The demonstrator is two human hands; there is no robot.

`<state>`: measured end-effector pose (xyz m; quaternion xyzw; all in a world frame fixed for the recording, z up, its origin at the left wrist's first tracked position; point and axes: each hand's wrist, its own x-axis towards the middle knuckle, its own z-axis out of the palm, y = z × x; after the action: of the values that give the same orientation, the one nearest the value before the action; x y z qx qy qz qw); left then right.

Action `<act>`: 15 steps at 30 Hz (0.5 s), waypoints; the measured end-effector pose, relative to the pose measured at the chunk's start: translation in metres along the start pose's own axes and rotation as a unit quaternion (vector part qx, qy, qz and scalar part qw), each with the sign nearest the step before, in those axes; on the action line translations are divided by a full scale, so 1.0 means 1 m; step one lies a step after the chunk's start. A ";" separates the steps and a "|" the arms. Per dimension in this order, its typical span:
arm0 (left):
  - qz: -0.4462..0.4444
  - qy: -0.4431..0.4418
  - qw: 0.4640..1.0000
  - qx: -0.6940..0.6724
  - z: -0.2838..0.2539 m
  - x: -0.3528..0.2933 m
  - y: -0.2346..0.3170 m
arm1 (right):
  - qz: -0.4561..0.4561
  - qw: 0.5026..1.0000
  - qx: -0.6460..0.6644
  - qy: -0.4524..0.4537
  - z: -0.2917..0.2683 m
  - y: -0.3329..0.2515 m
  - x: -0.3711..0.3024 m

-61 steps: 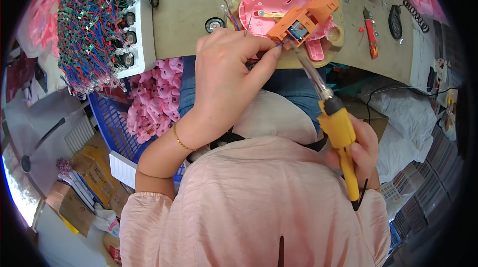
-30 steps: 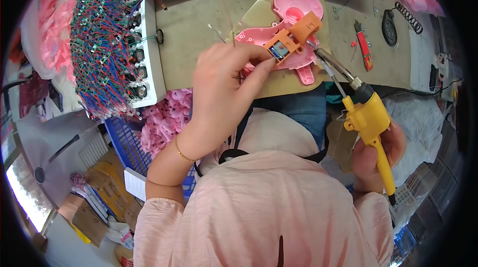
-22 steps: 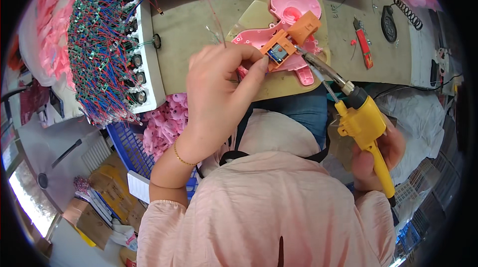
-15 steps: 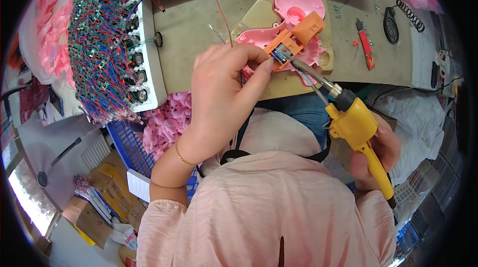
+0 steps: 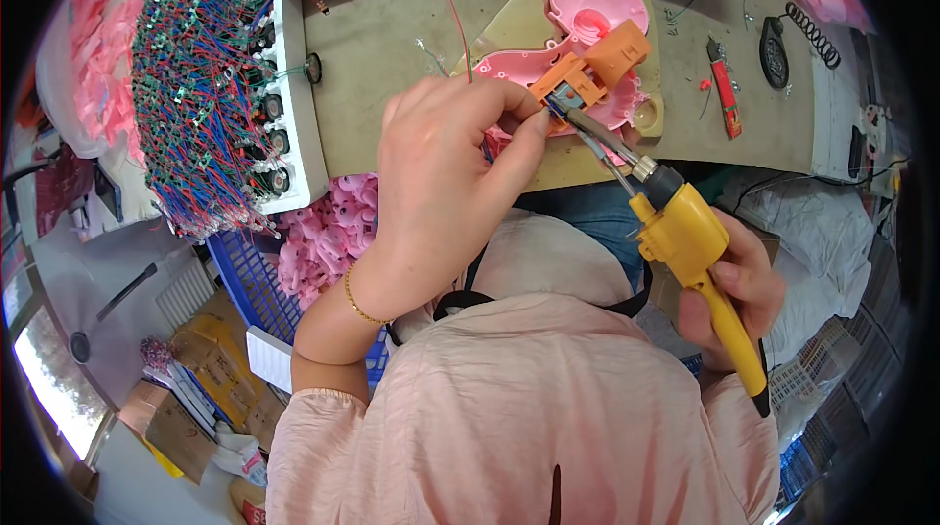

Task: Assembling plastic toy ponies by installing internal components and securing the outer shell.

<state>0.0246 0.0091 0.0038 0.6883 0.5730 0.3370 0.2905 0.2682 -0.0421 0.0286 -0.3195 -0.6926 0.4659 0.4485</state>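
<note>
My right hand is wrapped round the handle of a yellow soldering gun. Its metal tip and thin feed tube reach into an orange plastic housing. My left hand pinches thumb and forefinger at the housing's near left side, seemingly on a thin wire; the fingers hide most of it. A red wire sticks up from behind that hand. The housing rests on a pink plastic toy shell, which lies in a tan holding block on the bench.
At left, a white tray is heaped with wired circuit boards. A red-handled cutter and a black oval object with a coiled cord lie at right. Below the bench, a blue basket stands near pink parts.
The soldering gun has shifted slightly left, its tip now closer to my left fingertips. The view has shifted a little; my left hand keeps its pinch.
</note>
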 end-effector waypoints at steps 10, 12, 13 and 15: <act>0.005 0.001 1.000 0.006 0.000 0.001 0.002 | -0.037 0.988 -0.147 -0.018 -0.005 -0.001 -0.005; 0.009 0.005 1.000 0.011 0.000 0.001 0.001 | -0.029 0.987 -0.154 -0.046 -0.005 -0.001 -0.004; 0.008 0.004 1.000 0.012 0.000 0.001 0.002 | -0.024 0.986 -0.158 -0.042 -0.003 -0.001 -0.004; 0.005 0.001 1.000 0.011 0.000 0.001 0.002 | -0.018 0.986 -0.163 -0.038 -0.003 -0.001 -0.004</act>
<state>0.0257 0.0093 0.0050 0.6936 0.5737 0.3333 0.2807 0.2723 -0.0454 0.0286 -0.3577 -0.7819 0.3501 0.3717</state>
